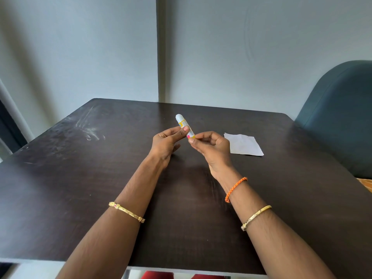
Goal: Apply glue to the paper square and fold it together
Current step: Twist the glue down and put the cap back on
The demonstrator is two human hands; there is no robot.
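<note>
A white glue stick [183, 124] with a yellow label and white cap is held tilted above the middle of the dark table [100, 178]. My left hand [167, 143] pinches its middle between thumb and fingers. My right hand [211, 148] grips its lower end with the fingertips. A white paper square [244, 144], creased, lies flat on the table just right of my right hand, untouched.
A dark teal chair back [338, 117] stands at the table's right side. Grey wall panels [100, 47] rise behind the far edge. Whitish smears [90, 127] mark the table's back left. Bangles and an orange thread band are on my wrists.
</note>
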